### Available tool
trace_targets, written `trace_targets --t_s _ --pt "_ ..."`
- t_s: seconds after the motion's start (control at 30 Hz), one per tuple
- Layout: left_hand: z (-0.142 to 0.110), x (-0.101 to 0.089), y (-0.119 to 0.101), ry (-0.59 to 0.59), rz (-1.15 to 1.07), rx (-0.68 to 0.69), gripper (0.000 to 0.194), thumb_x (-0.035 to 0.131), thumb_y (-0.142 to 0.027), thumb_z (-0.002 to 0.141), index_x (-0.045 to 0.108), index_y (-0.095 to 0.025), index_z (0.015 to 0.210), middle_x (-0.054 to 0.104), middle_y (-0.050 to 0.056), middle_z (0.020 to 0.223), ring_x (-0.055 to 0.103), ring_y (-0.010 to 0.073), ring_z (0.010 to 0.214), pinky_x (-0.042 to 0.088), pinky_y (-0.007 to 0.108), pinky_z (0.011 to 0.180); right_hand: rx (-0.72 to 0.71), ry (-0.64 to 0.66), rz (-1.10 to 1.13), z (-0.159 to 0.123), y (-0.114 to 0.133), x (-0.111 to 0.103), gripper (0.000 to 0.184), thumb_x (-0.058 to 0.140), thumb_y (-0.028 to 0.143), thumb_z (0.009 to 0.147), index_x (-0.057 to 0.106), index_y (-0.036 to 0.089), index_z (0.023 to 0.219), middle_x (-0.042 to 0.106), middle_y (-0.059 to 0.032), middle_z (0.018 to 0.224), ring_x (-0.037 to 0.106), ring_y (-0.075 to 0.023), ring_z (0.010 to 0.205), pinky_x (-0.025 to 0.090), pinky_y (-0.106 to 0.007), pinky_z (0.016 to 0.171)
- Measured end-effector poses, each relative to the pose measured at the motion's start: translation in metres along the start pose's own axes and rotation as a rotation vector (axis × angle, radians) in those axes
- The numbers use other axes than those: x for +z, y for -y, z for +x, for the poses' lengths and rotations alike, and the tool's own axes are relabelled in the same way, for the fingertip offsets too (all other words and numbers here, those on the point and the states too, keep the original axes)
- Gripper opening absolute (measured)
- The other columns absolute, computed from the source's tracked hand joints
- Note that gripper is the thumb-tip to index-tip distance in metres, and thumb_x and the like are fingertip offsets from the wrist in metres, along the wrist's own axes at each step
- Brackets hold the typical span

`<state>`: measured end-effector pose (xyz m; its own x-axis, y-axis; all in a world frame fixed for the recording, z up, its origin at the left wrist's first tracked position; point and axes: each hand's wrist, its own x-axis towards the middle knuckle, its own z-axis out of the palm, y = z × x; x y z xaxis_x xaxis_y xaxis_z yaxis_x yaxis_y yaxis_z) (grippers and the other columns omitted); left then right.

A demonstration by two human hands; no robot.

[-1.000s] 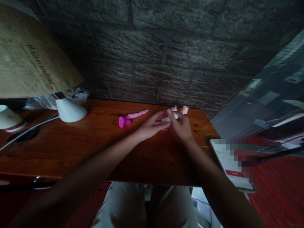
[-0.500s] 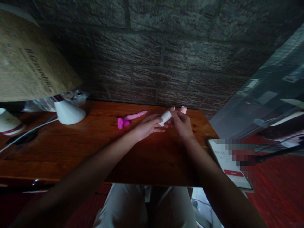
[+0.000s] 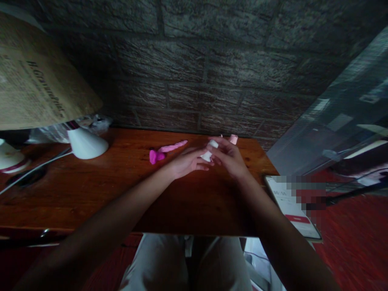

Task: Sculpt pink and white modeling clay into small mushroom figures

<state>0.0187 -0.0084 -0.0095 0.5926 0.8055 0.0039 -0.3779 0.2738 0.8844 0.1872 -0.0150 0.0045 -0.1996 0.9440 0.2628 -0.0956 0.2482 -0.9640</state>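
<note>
A small, smooth white piece (image 3: 213,144), perhaps modelling clay, is held between both hands above the wooden table. My left hand (image 3: 188,162) grips its lower left side, thumb on top and fingers curled beneath. From the right, my right hand (image 3: 229,155) presses on it with the thumb and fingers, covering part of it. Left of the hands lies a magenta lump (image 3: 156,156) joined to or touching a twisted light pink strip (image 3: 173,146). Just behind my right hand stands a small pale pink roll (image 3: 233,139).
A lamp with a printed paper-like shade (image 3: 45,81) and white base (image 3: 87,143) stands at the left. Nearby are a paper cup (image 3: 10,157), a cable and plastic bags. A tablet or phone (image 3: 291,202) lies at the table's right edge. Behind rises a brick-patterned wall (image 3: 182,60).
My right hand has shifted from the white piece's upper end to over its right side, thumb now pressing on it. The piece looks shorter and more covered. The pink things stay put.
</note>
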Motion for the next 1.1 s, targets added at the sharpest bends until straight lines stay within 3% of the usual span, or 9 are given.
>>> trace_targets --t_s 0.1,0.23,0.47,0.67,0.83,0.97,1.1 --pt "-0.0007 0.0002 -0.0004 0.050 0.019 0.004 0.030 0.070 -0.041 0.085 0.070 -0.015 0.099 0.073 0.010 0.097 0.068 0.0190 0.085 0.050 0.029 0.076 0.002 -0.006 0.003 0.0003 0.0004 0.0007 0.043 0.073 0.055 0.077 0.068 0.023 0.106 0.069 0.0023 0.080 0.043 -0.0040 0.044 0.033 -0.019 0.039" --pt "-0.0007 0.0005 -0.0001 0.081 0.045 0.009 0.033 0.069 -0.043 0.086 0.071 -0.013 0.099 0.073 0.012 0.098 0.068 0.0197 0.088 0.050 0.029 0.077 0.003 -0.022 0.012 0.0005 0.0013 0.0026 0.041 0.071 0.059 0.078 0.070 0.023 0.097 0.068 0.0030 0.074 0.039 -0.0038 0.041 0.032 -0.019 0.037" --pt "0.0007 -0.0010 -0.0011 0.027 -0.027 -0.079 0.028 0.071 -0.036 0.083 0.070 -0.014 0.101 0.073 0.011 0.099 0.069 0.0198 0.086 0.050 0.030 0.076 0.100 -0.084 0.012 0.0017 -0.0016 0.0029 0.055 0.062 0.071 0.079 0.070 0.019 0.095 0.053 0.0063 0.052 0.035 -0.0045 0.035 0.024 -0.019 0.032" --pt "-0.0001 -0.0002 0.0015 -0.069 0.041 -0.020 0.022 0.077 -0.027 0.076 0.071 -0.015 0.093 0.073 0.007 0.095 0.069 0.0176 0.082 0.050 0.028 0.073 -0.003 -0.064 -0.108 0.0009 -0.0010 0.0025 0.051 0.080 0.060 0.066 0.069 0.020 0.096 0.066 0.0011 0.074 0.051 -0.0074 0.048 0.038 -0.021 0.040" --pt "-0.0004 0.0007 0.0020 -0.041 0.104 0.002 0.033 0.080 -0.032 0.074 0.071 -0.015 0.101 0.073 0.008 0.098 0.068 0.0178 0.089 0.050 0.029 0.076 0.006 -0.011 -0.146 0.0009 0.0009 -0.0003 0.054 0.066 0.068 0.078 0.072 0.018 0.098 0.062 0.0024 0.060 0.043 -0.0064 0.039 0.032 -0.021 0.036" --pt "0.0001 0.0008 0.0036 -0.063 0.187 0.017 0.038 0.080 -0.034 0.074 0.071 -0.016 0.105 0.073 0.009 0.100 0.067 0.0179 0.090 0.050 0.028 0.075 0.073 -0.048 -0.126 0.0021 0.0000 -0.0027 0.060 0.055 0.073 0.083 0.074 0.016 0.093 0.060 0.0019 0.055 0.042 -0.0062 0.037 0.033 -0.021 0.037" --pt "0.0003 0.0021 0.0051 -0.123 0.280 0.065 0.033 0.079 -0.031 0.074 0.071 -0.015 0.102 0.073 0.007 0.095 0.067 0.0167 0.087 0.049 0.026 0.072 0.008 -0.033 -0.160 0.0024 -0.0013 -0.0010 0.052 0.075 0.064 0.071 0.072 0.018 0.092 0.062 0.0025 0.062 0.049 -0.0071 0.044 0.039 -0.021 0.041"
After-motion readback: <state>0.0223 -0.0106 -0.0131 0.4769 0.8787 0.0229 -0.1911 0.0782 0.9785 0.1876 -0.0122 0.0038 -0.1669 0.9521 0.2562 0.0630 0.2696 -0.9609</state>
